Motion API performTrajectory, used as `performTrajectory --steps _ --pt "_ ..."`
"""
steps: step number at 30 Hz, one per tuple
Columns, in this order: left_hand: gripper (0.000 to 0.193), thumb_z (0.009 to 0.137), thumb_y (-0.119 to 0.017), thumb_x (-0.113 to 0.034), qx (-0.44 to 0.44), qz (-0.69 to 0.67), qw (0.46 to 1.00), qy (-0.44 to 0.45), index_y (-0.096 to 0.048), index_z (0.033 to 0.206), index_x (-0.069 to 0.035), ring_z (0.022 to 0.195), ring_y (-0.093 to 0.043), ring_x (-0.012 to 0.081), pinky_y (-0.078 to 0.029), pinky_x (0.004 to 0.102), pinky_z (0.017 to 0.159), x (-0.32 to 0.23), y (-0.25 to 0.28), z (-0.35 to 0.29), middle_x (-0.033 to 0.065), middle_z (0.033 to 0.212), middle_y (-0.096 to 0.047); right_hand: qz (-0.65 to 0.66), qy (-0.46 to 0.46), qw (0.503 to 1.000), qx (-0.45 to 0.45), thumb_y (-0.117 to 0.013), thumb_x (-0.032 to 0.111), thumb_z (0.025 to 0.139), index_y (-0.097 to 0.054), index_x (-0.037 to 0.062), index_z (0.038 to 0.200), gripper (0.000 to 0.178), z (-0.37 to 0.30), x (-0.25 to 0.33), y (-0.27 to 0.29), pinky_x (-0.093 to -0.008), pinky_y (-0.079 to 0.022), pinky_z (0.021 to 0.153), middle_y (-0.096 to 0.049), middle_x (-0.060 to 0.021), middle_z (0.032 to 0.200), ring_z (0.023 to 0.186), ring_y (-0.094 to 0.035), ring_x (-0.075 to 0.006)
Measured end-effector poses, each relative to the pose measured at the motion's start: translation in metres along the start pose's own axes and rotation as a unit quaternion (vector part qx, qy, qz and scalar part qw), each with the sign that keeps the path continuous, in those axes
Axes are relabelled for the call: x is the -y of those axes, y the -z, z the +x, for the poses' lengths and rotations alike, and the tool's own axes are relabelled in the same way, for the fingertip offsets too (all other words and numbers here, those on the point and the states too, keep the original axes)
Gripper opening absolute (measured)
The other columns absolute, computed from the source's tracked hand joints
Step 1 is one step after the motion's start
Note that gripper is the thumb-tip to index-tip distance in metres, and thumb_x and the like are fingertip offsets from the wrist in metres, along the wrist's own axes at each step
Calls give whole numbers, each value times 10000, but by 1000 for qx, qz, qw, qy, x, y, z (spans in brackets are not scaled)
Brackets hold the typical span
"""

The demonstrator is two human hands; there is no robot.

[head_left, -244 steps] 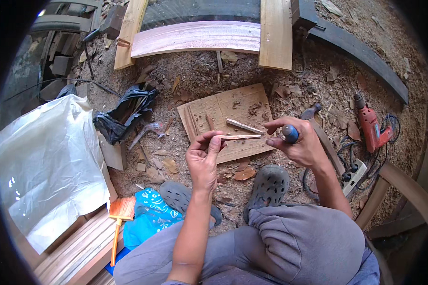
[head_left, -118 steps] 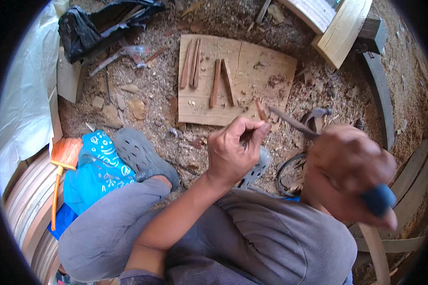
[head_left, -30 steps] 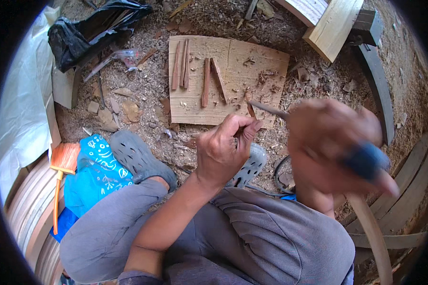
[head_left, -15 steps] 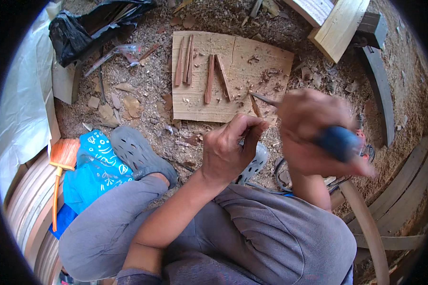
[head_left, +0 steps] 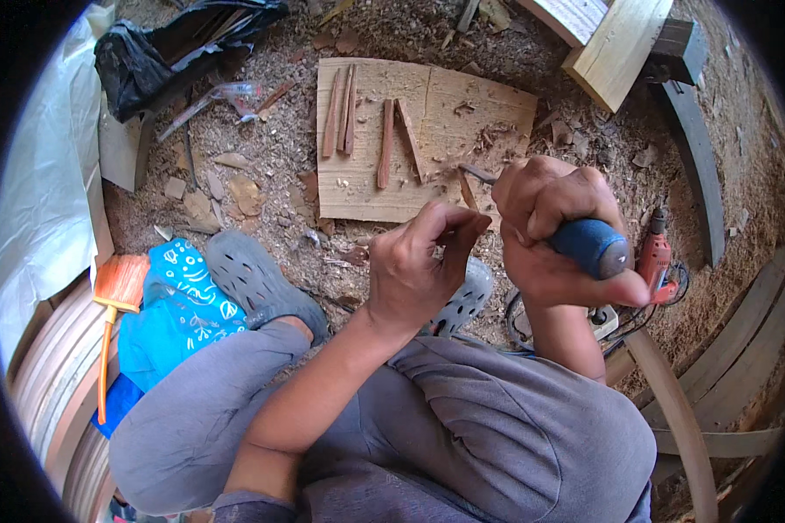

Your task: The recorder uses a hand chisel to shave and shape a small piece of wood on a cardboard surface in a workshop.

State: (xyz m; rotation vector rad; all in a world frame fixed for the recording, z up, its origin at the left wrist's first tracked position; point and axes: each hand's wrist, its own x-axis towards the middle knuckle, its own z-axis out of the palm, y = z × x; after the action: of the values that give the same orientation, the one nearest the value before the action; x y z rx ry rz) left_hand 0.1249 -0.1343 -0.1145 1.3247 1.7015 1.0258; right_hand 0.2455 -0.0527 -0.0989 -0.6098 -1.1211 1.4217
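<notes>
Grips on both hands are engaged: the right hand point(head_left: 542, 211) clenches the blue handle point(head_left: 589, 247) of a narrow-bladed tool, and the left hand point(head_left: 420, 266) pinches the near end of a thin wood strip point(head_left: 467, 190). Beyond them, a wooden board point(head_left: 362, 199) lies on the littered ground point(head_left: 279, 174), likely a steadier backing than open air. The tool's blade point(head_left: 478, 173) sits at the strip's far end, above the board; whether they touch is unclear. Light, shallow strokes away from the pinch should suit so slim a piece.
</notes>
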Motion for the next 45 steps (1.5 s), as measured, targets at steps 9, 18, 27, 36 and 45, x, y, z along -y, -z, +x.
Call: performTrajectory --steps 9,18,27,36,45 --pt "142 932 -772 -178 12 45 999 -24 -751 960 -40 689 -752 248 -576 347 571 2 6 -5 107 853 -765 -17 5 1000 24 -482 869 885 -572 161 840 715 27 55 3 -251 -296 407 -461 9 587 468 -428 -96" --pt "97 918 -765 -111 1 50 997 -62 -746 977 -37 734 -751 275 -584 368 594 3 3 -8 123 863 -758 -2 -9 1000 9 -491 826 917 -575 146 803 695 27 57 -15 -272 -282 389 -467 2 582 433 -393 -100" --pt "117 863 -821 -99 1 42 998 -49 -728 910 -44 682 -747 248 -568 341 575 2 -2 -14 110 818 -751 30 84 995 41 -491 866 880 -587 139 833 735 24 65 -7 -264 -321 381 -503 2 600 441 -405 -91" --pt "109 919 -767 -114 8 45 998 -50 -689 944 -43 724 -748 283 -574 379 578 -3 3 -6 116 841 -744 28 65 995 70 -508 863 876 -555 129 801 739 15 66 -8 -281 -285 384 -489 13 606 434 -392 -120" --pt "97 921 -764 -122 16 40 999 -23 -697 936 -54 731 -745 297 -573 386 599 -6 -1 -9 119 852 -744 -21 44 998 35 -428 934 839 -611 81 842 872 -4 14 0 -300 -331 422 -531 -48 646 461 -419 -127"
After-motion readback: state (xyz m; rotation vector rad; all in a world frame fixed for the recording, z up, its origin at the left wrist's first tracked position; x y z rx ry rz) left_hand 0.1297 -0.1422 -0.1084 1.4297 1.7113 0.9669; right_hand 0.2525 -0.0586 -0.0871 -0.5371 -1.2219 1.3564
